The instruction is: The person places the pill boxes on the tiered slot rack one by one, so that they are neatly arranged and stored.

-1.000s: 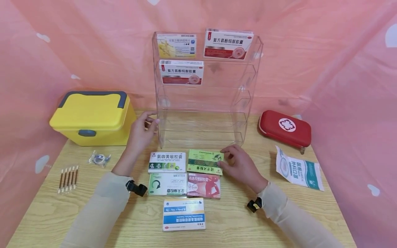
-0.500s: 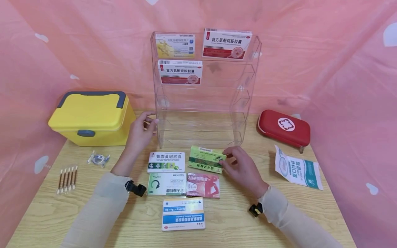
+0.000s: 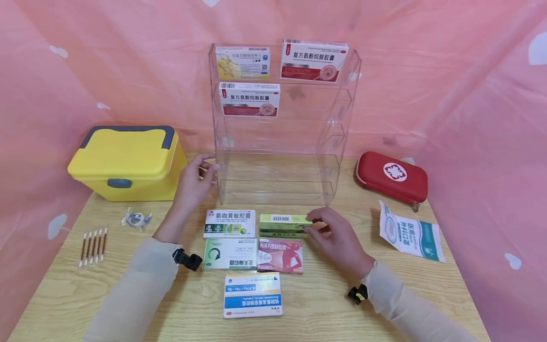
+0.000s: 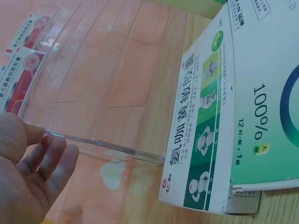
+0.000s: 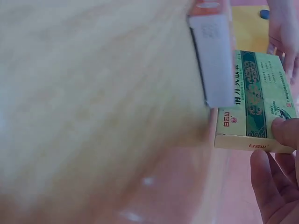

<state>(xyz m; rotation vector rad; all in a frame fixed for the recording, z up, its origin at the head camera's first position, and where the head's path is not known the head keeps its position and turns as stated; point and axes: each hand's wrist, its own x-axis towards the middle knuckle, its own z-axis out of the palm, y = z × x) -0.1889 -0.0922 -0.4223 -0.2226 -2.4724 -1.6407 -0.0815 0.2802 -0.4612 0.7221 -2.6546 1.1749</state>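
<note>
My right hand [image 3: 337,237] pinches the right end of a green medicine box [image 3: 279,225], thumb on its printed face and fingers behind, as the right wrist view shows. The box is tipped up, so its narrow side with a barcode label faces the head camera. My left hand [image 3: 194,183] holds the left side edge of a clear acrylic display rack [image 3: 278,190] between thumb and fingers. Flat in front of the rack lie a white-and-green box [image 3: 229,223], a pale green box [image 3: 230,253], a pink box [image 3: 279,255] and a blue-and-white box [image 3: 253,294].
Upper tiers hold a yellow-and-white box [image 3: 242,62] and two red-and-white boxes, one top right [image 3: 314,61]. At left are a yellow case [image 3: 124,161], cotton swabs [image 3: 93,247] and a small bagged item [image 3: 136,218]. At right lie a red pouch [image 3: 392,177] and a mask packet [image 3: 412,232].
The green box, lying flat a second ago, has been lifted and tilted up by my right hand until its narrow side faces up. My left hand has stayed at the rack.
</note>
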